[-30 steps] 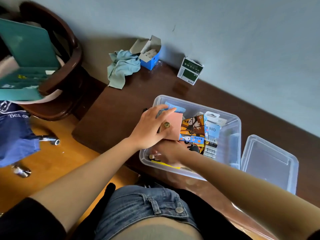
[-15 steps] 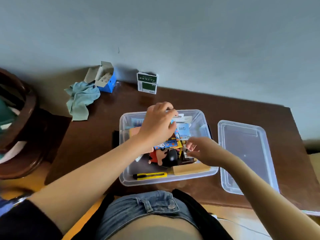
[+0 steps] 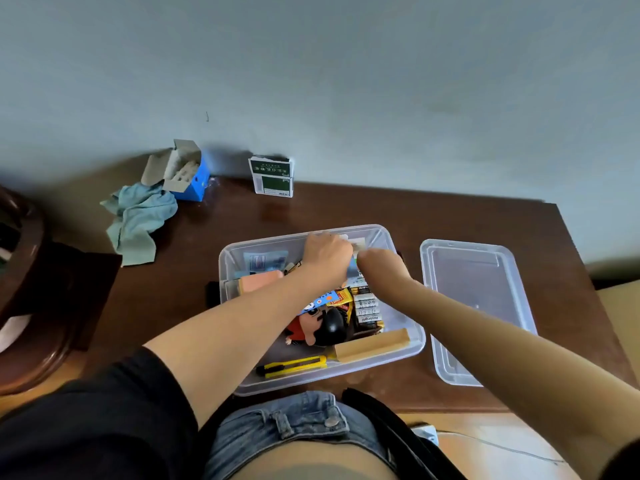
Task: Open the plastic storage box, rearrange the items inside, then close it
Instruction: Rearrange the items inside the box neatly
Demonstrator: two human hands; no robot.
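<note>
The clear plastic storage box (image 3: 311,380) stands open in the middle of the dark wooden table (image 3: 180,282). Its clear lid (image 3: 474,306) lies flat to the right. My left hand (image 3: 327,254) reaches to the box's far right corner, fingers curled over a blue-and-white card packet (image 3: 353,268). My right hand (image 3: 379,268) meets it there from the right; its fingers are blurred and hidden. Inside lie a pink wallet (image 3: 259,282), a cartoon figure (image 3: 318,327), a battery pack (image 3: 367,306), a tan carton (image 3: 372,344) and a yellow utility knife (image 3: 294,367).
A teal cloth (image 3: 142,220) and an open blue carton (image 3: 187,174) sit at the table's far left. A green-and-white box (image 3: 272,176) stands against the wall. A dark wooden chair (image 3: 34,289) is on the left. The table ends just right of the lid.
My head view swung right and levelled. Both hands moved from the box's near middle to its far right corner. The pink wallet, held a second ago, now lies at the box's left side.
</note>
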